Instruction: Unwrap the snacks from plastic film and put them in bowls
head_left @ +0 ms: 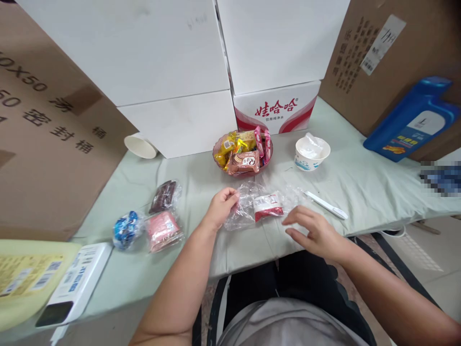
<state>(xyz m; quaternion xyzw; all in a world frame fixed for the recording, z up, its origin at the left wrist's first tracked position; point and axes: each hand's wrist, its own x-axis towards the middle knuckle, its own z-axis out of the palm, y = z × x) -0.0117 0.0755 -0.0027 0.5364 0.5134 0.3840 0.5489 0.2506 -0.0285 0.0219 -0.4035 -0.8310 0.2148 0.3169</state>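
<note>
My left hand pinches the left edge of a clear plastic wrap that lies spread on the green cloth. On the wrap rests a small red and white snack packet. To its right, my right hand hovers just off the packet, its fingers apart and nothing in them. A white utility knife lies beyond that hand. Behind the wrap stands a pink glass bowl full of wrapped snacks. Off to the left are a blue wrapped bundle, a pink one and a dark brown one, all in clear plastic.
A paper bowl with crumpled plastic in it stands at the back right, near a blue bottle. A paper cup lies tipped at the back left. White cartons line the rear; a white device sits front left.
</note>
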